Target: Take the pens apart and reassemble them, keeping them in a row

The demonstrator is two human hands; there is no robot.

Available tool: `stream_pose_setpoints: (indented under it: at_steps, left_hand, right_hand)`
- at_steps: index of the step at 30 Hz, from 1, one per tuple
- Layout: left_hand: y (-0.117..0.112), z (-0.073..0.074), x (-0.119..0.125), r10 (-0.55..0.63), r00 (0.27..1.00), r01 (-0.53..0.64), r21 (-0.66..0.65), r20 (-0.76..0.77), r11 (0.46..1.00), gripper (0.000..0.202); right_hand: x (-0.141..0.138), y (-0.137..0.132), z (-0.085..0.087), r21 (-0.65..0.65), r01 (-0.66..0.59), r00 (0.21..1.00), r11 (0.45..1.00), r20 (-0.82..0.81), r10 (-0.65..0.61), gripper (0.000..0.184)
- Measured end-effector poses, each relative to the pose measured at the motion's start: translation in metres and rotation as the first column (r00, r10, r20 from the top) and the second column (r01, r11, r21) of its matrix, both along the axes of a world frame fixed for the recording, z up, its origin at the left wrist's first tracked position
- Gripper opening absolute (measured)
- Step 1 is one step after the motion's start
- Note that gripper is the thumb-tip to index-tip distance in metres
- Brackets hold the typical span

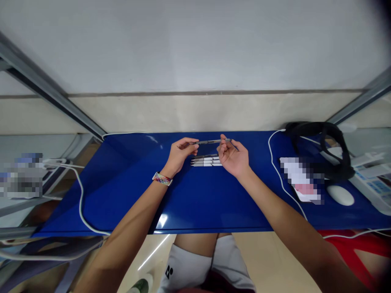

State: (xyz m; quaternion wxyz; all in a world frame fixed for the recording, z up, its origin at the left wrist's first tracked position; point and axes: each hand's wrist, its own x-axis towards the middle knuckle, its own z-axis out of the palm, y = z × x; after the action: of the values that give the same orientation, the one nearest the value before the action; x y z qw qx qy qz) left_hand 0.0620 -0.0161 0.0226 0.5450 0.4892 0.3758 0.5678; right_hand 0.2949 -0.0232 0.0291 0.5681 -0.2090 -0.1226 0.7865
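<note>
A slim dark pen (210, 142) is held level above the blue table (131, 191), stretched between my two hands. My left hand (182, 151), with a patterned band on its wrist, pinches the pen's left end between thumb and fingers. At the other end, my right hand (233, 156) grips it with the palm turned up and the fingers curled. Just below, several white-and-dark pens (206, 161) lie side by side on the table, pointing left. My right fingers hide part of their right ends.
At the right lie a phone (301, 181), a white mouse (340, 195) and a black headset-like strap (339, 142). White cables (276, 171) cross the table's right side and hang at its left (81, 199). A wall (195, 112) stands behind the far edge.
</note>
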Motion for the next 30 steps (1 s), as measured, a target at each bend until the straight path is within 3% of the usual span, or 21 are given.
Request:
stream_pose_setpoints:
  at_steps: [15,22,30]
  left_hand:
    - [0.0016,-0.0033,-0.0021,-0.016,1.000,0.016,-0.006,0.000,1.000,0.031]
    - [0.0014,-0.0034,-0.0020,-0.022,1.000,0.022,-0.013,0.010,1.000,0.032]
    - [0.0006,-0.0025,-0.0006,-0.014,1.000,0.014,-0.013,0.016,1.000,0.033]
  right_hand:
    - [0.0013,0.0022,-0.0054,-0.011,0.019,0.999,1.000,0.035,-0.018,0.028]
    - [0.0010,-0.0019,0.0007,-0.032,0.017,1.000,0.999,-0.018,-0.017,0.038]
    - [0.0016,0.0032,-0.0059,0.025,0.033,0.998,0.999,0.055,-0.035,0.026]
